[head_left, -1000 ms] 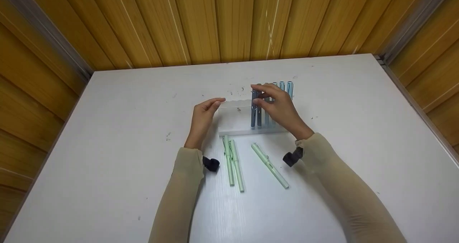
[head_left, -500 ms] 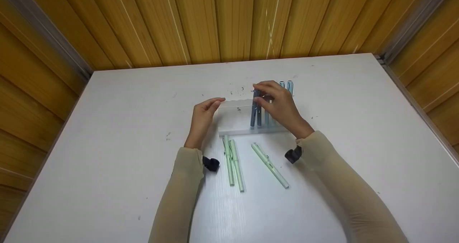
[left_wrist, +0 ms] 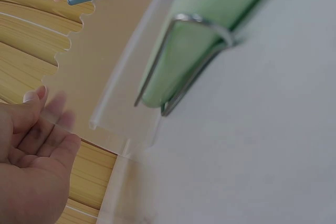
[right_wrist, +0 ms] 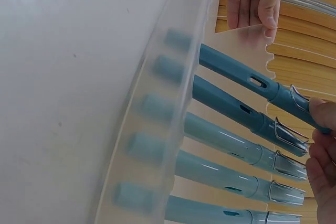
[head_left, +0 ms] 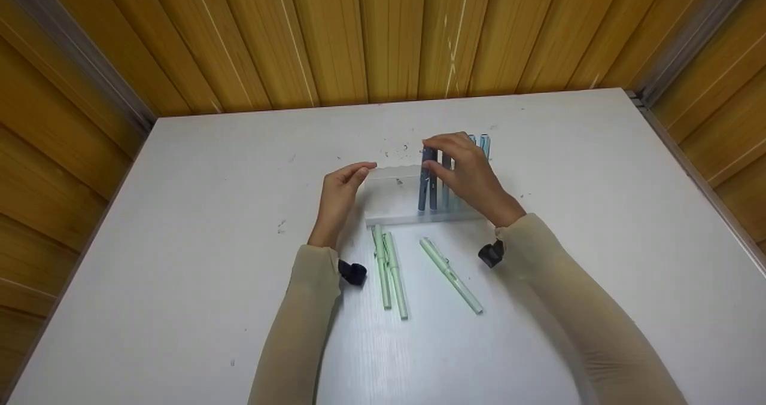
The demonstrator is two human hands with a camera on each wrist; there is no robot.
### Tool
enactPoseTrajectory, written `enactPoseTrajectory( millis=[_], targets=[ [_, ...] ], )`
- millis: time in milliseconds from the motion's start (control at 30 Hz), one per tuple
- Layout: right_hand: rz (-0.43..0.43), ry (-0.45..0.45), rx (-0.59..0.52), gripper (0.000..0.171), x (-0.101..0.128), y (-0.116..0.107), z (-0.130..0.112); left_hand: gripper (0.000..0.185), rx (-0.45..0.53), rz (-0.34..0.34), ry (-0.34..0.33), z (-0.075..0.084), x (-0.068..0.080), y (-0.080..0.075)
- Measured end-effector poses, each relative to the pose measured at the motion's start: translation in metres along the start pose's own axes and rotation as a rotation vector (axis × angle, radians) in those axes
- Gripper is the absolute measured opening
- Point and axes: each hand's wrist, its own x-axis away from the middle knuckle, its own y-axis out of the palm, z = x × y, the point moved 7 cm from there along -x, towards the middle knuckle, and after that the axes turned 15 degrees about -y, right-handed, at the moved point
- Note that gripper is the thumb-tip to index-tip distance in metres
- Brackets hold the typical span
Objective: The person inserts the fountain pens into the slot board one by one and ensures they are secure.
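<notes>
A translucent pen stand (head_left: 392, 198) with a notched top edge holds several blue pens, running from dark to light toward the right. My left hand (head_left: 339, 198) pinches the stand's top left corner between thumb and fingers; the left wrist view shows the fingers (left_wrist: 65, 145) through the clear panel. With thumb and fingertips my right hand (head_left: 470, 168) grips the cap end of the leftmost dark blue pen (right_wrist: 241, 74), whose lower end sits in the stand's base trough (right_wrist: 152, 119). Beside it stands another dark blue pen (right_wrist: 228, 103). In the head view my right hand hides several caps.
In front of the stand, two light green pens (head_left: 395, 279) lie close together on the white table (head_left: 179, 261). A third green pen (head_left: 452, 276) lies slanted to their right. Yellow wooden panels (head_left: 329, 40) rise behind the table.
The right hand shifts very slightly right with the dark blue pen's top, and the pen now stands more upright beside its neighbour. The left hand keeps its place at the corner.
</notes>
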Motion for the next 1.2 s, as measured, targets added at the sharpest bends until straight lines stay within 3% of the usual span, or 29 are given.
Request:
enactPoseTrajectory(
  millis=[567,1200],
  targets=[
    [-0.099,0.030,0.048,0.037,-0.006,0.005,0.001,0.027,-0.005,0.010,0.002,0.000,0.000,0.000],
    [-0.153,0.049,0.105,0.038,-0.012,0.011,0.008,0.028,-0.013,0.013,-0.009,-0.001,-0.001,-0.001]
  ],
)
